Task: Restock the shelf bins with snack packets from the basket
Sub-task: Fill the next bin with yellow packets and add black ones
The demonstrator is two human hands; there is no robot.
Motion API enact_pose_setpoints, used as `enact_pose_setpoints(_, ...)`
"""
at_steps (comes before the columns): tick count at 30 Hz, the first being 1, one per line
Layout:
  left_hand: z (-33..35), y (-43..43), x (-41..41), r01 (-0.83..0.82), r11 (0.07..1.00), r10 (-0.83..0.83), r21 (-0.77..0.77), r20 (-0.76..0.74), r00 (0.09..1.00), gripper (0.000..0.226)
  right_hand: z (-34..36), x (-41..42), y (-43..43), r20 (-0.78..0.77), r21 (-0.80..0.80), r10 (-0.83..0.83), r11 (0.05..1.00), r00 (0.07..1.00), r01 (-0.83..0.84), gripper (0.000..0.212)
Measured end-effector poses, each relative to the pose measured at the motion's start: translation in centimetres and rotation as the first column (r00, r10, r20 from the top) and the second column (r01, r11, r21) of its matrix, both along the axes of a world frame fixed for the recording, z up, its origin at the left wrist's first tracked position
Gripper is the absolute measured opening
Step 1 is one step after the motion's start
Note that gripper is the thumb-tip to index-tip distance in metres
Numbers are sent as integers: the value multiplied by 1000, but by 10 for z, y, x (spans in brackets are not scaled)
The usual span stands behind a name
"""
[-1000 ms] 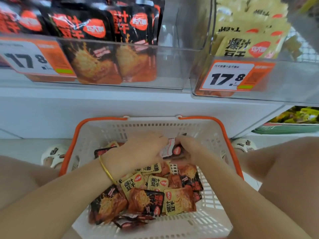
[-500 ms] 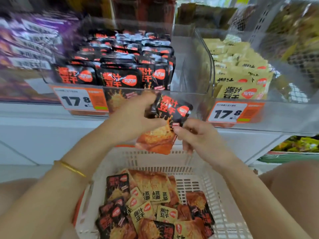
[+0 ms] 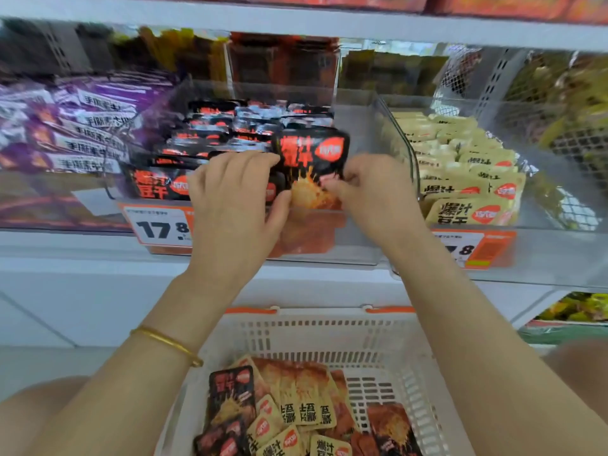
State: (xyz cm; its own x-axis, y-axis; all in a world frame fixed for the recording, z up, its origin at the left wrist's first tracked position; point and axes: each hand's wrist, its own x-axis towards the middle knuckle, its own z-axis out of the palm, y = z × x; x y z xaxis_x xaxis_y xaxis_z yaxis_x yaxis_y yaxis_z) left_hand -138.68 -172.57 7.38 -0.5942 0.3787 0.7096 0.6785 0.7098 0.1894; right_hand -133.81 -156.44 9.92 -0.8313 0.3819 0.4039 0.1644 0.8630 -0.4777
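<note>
A black packet (image 3: 312, 159) is held upright over the front of the middle bin (image 3: 358, 238), its printed face turned outward like the row (image 3: 210, 143) already stocked behind it. The facing is presumably matched so that the label can be read from the aisle. The packet's lower right edge is pinched by the right hand (image 3: 371, 192). Its lower left is pressed by the thumb of the left hand (image 3: 233, 205), whose fingers are curled over the tops of the front packets. Both grips are thus closed on the packet, though how far the left fingers reach behind it cannot be told. Two hands are probably used because the pouch is limp and would fold if held by one edge. The row may also be being held back by the left fingers so that a gap is opened.

The packet is not yet seated. Its lower half is seen through the clear front wall, above the orange price tag (image 3: 158, 227).

The basket (image 3: 316, 315) is kept directly below the shelf, so that each reach is short. A mixed heap (image 3: 306, 399) of black and yellow packets is left in it. The yellow ones are judged to belong in the right bin (image 3: 559, 251), where matching packets are stacked.
</note>
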Motion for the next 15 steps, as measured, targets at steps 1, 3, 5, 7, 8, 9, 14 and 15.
enact_pose_setpoints(1, -1, 1, -1, -21, 1000, 21, -16, 3, 1000, 41, -3, -2, -1, 55, 4, -1, 1000, 998, 1, 25)
enact_pose_setpoints(3, -1, 2, -3, -58, 998, 58, -36, -7, 998, 42, -2, -5, 1, 153, -21, 6, 1000, 988, -3, 14)
enact_pose_setpoints(5, -2, 3, -4, -65, 997, 65, -45, -11, 998, 41, 6, -7, 4, 291, -24, 50, 999, 956, -45, 24)
enact_pose_setpoints(7, -1, 4, -4, -48, 998, 48, -46, -11, 999, 39, 13, -5, 4, 337, -42, 80, 997, 938, -70, 32)
enact_pose_setpoints(8, -1, 4, -4, -38, 998, 37, -43, -12, 999, 39, 14, -4, 4, 309, -70, 94, 995, 947, -76, 30)
enact_pose_setpoints(9, -1, 4, -5, -29, 999, 28, -43, -10, 1000, 39, 14, -4, 4, 256, -97, 103, 992, 961, -80, 25)
enact_pose_setpoints(14, 0, 6, -6, 12, 999, -9, -51, 53, 999, 44, 7, -8, 4, 96, -75, 80, 995, 992, -73, 18)
enact_pose_setpoints(15, 0, 6, -6, 25, 999, -22, -43, 60, 998, 45, 6, -9, 3, 51, -94, 72, 993, 996, -67, 17)
